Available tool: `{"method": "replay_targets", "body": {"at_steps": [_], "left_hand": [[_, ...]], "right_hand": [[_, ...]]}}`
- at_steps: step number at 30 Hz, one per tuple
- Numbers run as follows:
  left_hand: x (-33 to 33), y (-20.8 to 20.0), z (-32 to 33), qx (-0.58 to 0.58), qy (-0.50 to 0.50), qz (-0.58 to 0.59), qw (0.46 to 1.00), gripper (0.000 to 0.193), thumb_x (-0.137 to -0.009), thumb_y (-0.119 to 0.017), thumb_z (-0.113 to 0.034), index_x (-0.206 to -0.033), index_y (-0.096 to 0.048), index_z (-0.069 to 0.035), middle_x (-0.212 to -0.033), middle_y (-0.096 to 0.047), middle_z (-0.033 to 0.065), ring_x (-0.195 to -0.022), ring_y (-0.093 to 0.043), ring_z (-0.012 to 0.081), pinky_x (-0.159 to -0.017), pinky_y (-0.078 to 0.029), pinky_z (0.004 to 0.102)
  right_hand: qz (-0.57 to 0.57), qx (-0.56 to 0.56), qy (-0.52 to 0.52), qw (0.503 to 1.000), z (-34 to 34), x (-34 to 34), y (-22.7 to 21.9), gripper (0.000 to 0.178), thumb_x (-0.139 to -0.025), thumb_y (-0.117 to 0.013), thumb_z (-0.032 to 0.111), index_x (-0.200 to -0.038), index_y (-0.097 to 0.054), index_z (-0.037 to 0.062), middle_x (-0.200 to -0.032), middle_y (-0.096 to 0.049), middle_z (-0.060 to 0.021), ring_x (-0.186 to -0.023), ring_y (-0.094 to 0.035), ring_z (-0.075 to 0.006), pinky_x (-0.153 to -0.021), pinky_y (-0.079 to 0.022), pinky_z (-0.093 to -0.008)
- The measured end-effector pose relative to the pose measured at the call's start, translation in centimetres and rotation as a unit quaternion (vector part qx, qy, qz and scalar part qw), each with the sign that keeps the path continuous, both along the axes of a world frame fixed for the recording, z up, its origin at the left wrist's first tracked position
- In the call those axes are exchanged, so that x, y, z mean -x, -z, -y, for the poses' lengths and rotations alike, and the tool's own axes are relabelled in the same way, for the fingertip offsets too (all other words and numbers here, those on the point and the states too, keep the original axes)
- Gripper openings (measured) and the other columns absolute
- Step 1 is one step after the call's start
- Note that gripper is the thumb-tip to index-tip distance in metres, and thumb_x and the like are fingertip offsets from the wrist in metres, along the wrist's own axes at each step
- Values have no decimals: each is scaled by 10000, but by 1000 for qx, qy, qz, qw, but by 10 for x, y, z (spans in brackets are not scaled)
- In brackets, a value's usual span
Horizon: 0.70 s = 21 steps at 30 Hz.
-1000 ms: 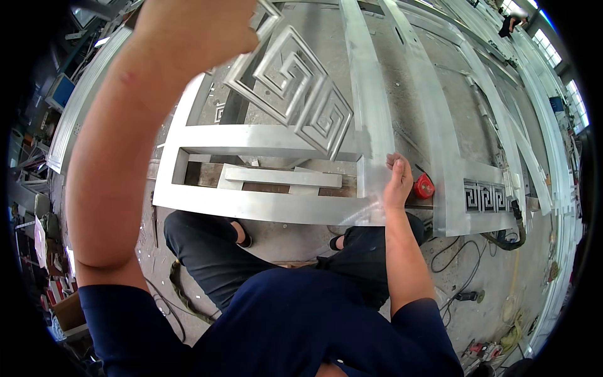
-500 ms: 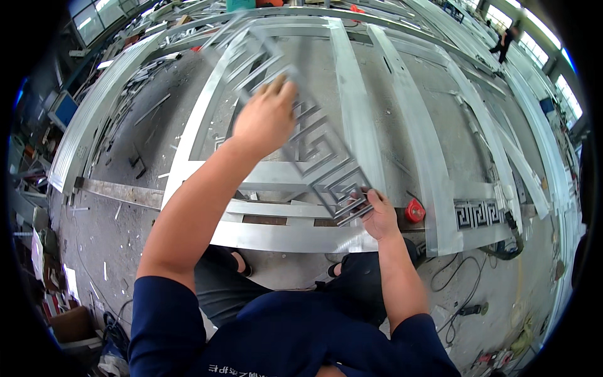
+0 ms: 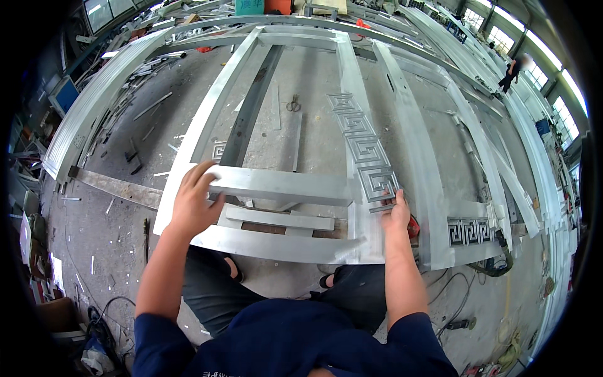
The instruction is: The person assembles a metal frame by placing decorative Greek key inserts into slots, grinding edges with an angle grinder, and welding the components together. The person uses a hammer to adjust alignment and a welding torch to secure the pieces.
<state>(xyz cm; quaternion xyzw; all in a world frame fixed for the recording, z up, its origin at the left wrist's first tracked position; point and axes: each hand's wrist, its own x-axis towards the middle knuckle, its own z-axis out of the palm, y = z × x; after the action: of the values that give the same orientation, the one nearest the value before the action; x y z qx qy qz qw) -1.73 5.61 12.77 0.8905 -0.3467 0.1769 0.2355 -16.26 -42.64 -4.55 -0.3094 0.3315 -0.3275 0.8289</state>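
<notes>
My right hand (image 3: 397, 210) grips the near end of a grey metal fretwork panel (image 3: 365, 147), a long strip of square spiral pattern. The panel slants away from me over an upright of the silvery metal frame (image 3: 282, 182); whether it rests on the metal or hangs just above it I cannot tell. My left hand (image 3: 193, 200) is at the frame's left corner, by the end of the cross rail. Its thumb and fingers are apart, with nothing held. Behind my right hand a red tape measure (image 3: 412, 227) is partly hidden.
A similar fretwork panel (image 3: 470, 232) sits in the frame section at right. Scissors (image 3: 293, 103) lie on the floor inside the frame. An angle grinder (image 3: 463, 324) and cables lie at lower right. Metal profiles (image 3: 103, 107) are stacked at left. Far right, a person (image 3: 514, 72) stands.
My left hand has let go of the fretwork panel and moved down and left to the frame corner. The panel has swung to the right, its near end still in my right hand.
</notes>
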Motion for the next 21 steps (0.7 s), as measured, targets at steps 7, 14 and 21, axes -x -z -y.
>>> {"method": "replay_targets", "body": {"at_steps": [7, 14, 21], "left_hand": [[54, 102, -163, 67, -247, -87, 963, 296, -821, -729, -39, -1088, -607, -6, -1384, -599, 174, -1284, -573, 395, -1067, -461, 447], [77, 113, -212, 68, -330, -122, 934, 277, -825, -706, -50, -1081, -608, -12, -1392, -600, 173, -1274, -574, 409, -1065, -457, 440], [59, 114, -225, 66, -375, -141, 914, 291, -834, -718, -124, -1095, -660, -8, -1199, -690, 190, -1149, -644, 382, -997, -504, 434]], "right_hand": [[15, -10, 27, 999, 9, -28, 2, 257, -1093, -541, 268, -1189, -630, 46, -1026, -696, -79, -923, -663, -212, -782, -519, -354], [-330, 419, 56, 844, 50, -25, 23, 372, -984, -713, 286, -1138, -749, -50, -1020, -778, -137, -922, -708, -204, -844, -537, -351], [-384, 718, -23, 580, -24, -11, -16, 630, -914, -746, 341, -1401, -555, -9, -1454, -537, -251, -1380, -482, -416, -1162, -374, -484]]}}
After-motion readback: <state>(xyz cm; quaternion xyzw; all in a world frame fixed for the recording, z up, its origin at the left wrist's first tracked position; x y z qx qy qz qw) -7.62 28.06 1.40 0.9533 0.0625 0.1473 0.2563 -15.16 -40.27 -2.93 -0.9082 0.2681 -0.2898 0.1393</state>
